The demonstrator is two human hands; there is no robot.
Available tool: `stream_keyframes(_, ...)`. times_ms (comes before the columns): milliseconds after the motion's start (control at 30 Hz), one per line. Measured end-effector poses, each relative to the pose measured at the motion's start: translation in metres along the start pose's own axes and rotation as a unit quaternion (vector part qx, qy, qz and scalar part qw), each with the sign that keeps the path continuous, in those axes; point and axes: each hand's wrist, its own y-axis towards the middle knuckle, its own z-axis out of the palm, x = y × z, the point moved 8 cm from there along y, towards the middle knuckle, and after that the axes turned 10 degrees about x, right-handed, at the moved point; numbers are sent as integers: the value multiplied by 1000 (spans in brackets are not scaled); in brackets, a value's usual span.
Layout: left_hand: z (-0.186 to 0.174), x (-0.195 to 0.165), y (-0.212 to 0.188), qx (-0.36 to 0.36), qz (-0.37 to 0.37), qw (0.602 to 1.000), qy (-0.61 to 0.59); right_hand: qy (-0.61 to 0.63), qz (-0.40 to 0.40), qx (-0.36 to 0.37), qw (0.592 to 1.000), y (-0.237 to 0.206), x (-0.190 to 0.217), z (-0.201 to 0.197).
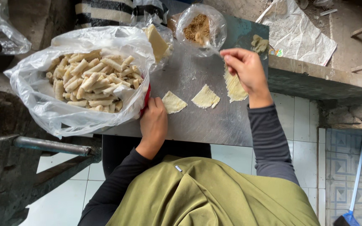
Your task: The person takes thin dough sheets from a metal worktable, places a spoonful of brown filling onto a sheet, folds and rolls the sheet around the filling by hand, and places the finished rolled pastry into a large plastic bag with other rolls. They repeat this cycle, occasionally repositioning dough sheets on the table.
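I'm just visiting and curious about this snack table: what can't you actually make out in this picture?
- Head view: what the right hand pinches; only a thin handle shows, its tip lost in the bag of brown filling.
- The wrapper under that hand is partly covered by it.
- The red container under the bag of rolls: the plastic hides nearly all of it.
- The left hand: its fingertips are hidden at the bag's edge.

A thin utensil is pinched in the right hand [246, 71] beside a bag of brown filling [199, 28]. The left hand [153, 121] is rested on the metal worktop [214, 121], touching a dough wrapper [173, 102]. A bag of rolled pastries [91, 79] is seen alongside.
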Motion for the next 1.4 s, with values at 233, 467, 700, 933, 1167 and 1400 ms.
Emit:
stream_keyframes(233, -19, -2, -8, -94, 31, 989, -107, 1, 145, 119, 982, -70, -34, 59)
stream_keyframes(467, -15, 16, -10, -41, 20, 939, -340, -68, 151, 192, 967, -66, -63, 78)
stream_keyframes(700, -17, 21, -21, -28, 16, 938, -345, -142, 58, 217, 964, -53, -57, 88)
stream_keyframes(933, -20, 25, -29, -58, 15, 937, -345, -312, -170, 212, 910, -63, -13, 119)
stream_keyframes(1167, -19, 32, -33, -48, -6, 935, -352, -567, -421, 185, 684, -99, 11, 145)
stream_keyframes(1400, -24, 28, -33, -56, 12, 935, -349, -639, -481, 157, 580, -116, 0, 142)
